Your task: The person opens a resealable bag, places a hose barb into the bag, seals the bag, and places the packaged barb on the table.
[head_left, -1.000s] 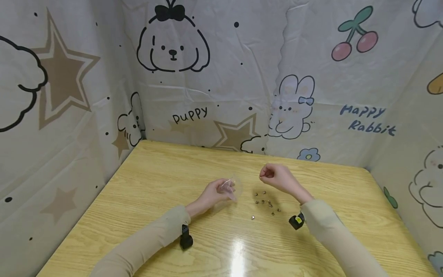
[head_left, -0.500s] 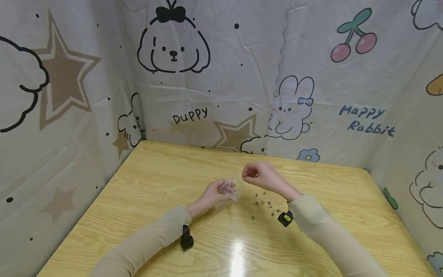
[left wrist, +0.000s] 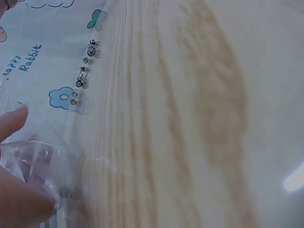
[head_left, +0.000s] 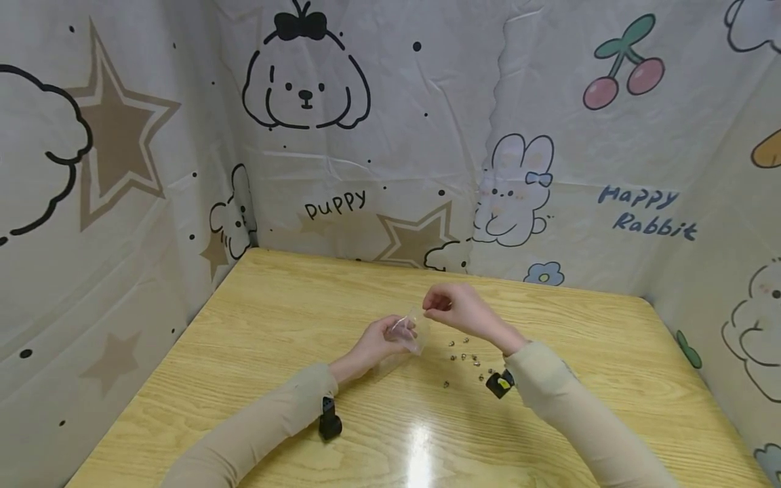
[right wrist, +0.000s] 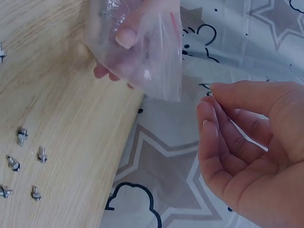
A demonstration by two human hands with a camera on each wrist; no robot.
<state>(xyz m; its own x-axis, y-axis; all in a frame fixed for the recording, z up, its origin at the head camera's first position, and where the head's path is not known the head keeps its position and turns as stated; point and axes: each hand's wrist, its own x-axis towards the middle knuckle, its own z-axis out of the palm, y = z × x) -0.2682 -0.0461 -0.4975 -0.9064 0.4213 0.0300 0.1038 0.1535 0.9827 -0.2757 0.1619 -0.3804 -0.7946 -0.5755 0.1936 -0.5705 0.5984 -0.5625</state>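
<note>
My left hand [head_left: 377, 337] holds a clear plastic zip bag [right wrist: 159, 61] with a red line near its mouth. Thumb and fingers curl round the film, and the mouth faces right. Through it, in the left wrist view, a small dark piece [left wrist: 66, 192] shows. My right hand [head_left: 456, 310] is beside the mouth, thumb and fingertips pinched together. A bit of a small metal fitting [left wrist: 12, 3] shows at its fingertips in the left wrist view's corner; the fingers mostly hide it. Several more metal fittings [right wrist: 22, 136] with dark rings lie scattered on the table below.
The wood-grain table [head_left: 293, 291] is bounded by a printed cloth backdrop [head_left: 390, 149] at the back and sides. Black wrist cameras [head_left: 330, 421] hang at both sleeves. A bright reflection lies on the table's front part.
My right hand has moved left from above the loose fittings to the bag's mouth, fingers still pinched. The left hand and the bag have stayed almost in place.
</note>
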